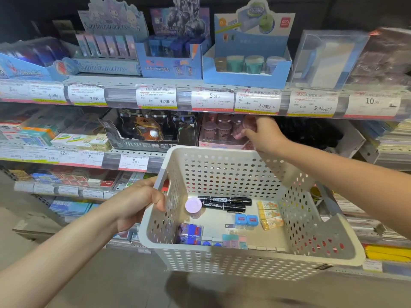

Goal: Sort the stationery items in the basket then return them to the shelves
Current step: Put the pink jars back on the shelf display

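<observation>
My left hand [140, 203] grips the left rim of a white perforated basket [311, 236] held in front of the shelves. Inside lie two black markers [224, 204], a lilac-capped round sharpener [194, 206], two small blue sharpeners [246, 221], yellow erasers [269, 215], blue boxes [191, 233] and pastel erasers [233, 241]. My right hand [262, 134] reaches over the basket's far rim to the middle shelf and holds a pink round sharpener [249, 125] at a pink display box [219, 132] of similar ones.
The top shelf carries blue display boxes [246, 61] of sharpeners above a rail of price tags [213, 98]. A black display box [151, 130] stands left of the pink one. Stacked notebooks [391, 141] fill the right side. Lower shelves hold small boxed items [66, 178].
</observation>
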